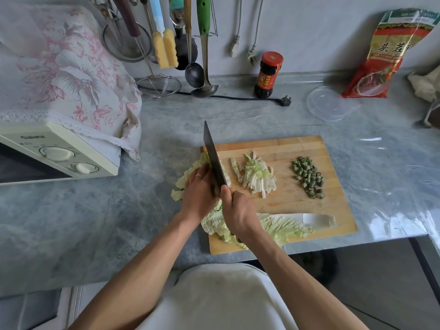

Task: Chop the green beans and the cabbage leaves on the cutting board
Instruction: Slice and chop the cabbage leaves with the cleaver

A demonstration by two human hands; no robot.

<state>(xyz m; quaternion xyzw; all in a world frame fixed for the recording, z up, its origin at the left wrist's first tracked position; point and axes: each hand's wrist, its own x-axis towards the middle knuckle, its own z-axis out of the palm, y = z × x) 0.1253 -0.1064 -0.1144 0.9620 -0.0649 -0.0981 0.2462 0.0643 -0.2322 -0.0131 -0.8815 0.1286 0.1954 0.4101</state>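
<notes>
Desk: grey marbled desk (95, 222) carries the wooden cutting board (309, 206).
Cabbage: pale green cabbage leaves (190, 177) on the board's left edge, pressed by the left hand (198, 194).
Beans: chopped green beans (309, 177) piled on the right.
Knife: dark cleaver (214, 158), right hand (238, 213) fingers wrapped round its handle.
Risk: blade touches left fingers; a slip could cut them.

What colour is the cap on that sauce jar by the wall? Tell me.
Red; the sauce jar has a red cap and dark contents, clearest in the head view.
</notes>
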